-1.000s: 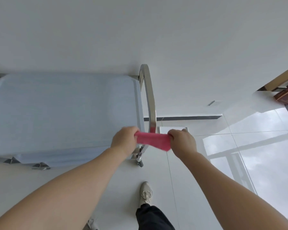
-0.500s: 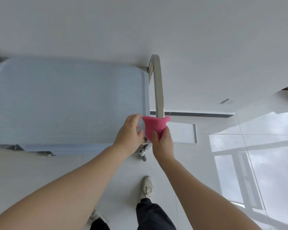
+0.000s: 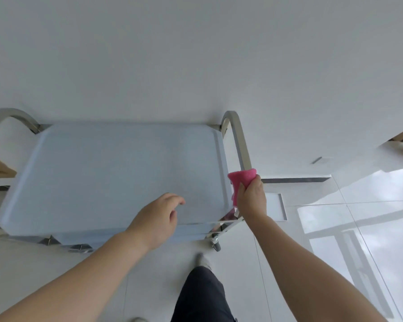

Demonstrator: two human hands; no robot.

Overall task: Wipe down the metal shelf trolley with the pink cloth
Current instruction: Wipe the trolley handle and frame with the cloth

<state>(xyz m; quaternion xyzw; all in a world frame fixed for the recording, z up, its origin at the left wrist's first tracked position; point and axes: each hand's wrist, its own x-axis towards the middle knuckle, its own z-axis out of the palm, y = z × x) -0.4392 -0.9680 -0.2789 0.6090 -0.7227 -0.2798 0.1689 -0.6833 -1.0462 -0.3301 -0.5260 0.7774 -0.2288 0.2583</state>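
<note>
Head view, looking down. 1 metal shelf trolley (image 3: 219,225) with a pale blue rectangular top tray (image 3: 116,173) stands against a plain white wall (image 3: 196,54), its long axis running left to right across the frame. 2 arched stainless steel handle rails are visible, 1 at each short end of the trolley: the left rail (image 3: 12,115) and the right rail (image 3: 239,140), each running from the wall side toward the person. 1 small caster wheel (image 3: 216,245) shows beneath the trolley's near right corner; other wheels cannot be counted.

1 folded pink cloth (image 3: 241,180) sits on the right rail, at the end of it nearer the person, wrapped over the bar with a flap hanging down on the tray side. The right hand (image 3: 253,197) is clenched around the cloth and the rail together, thumb on the tray side. The left hand (image 3: 159,219) hovers over the near right part of the trolley's tray, fingers loosely curled and grasping nothing; whether it touches the tray cannot be told.

2 bare forearms enter from the bottom edge. 1 dark trouser leg (image 3: 200,296) and 1 light shoe (image 3: 201,260) lie on the near side of the trolley, on the glossy white tiled floor (image 3: 335,228). To the trolley's right, 1 rectangular floor panel (image 3: 275,205) is set into the tiles.
</note>
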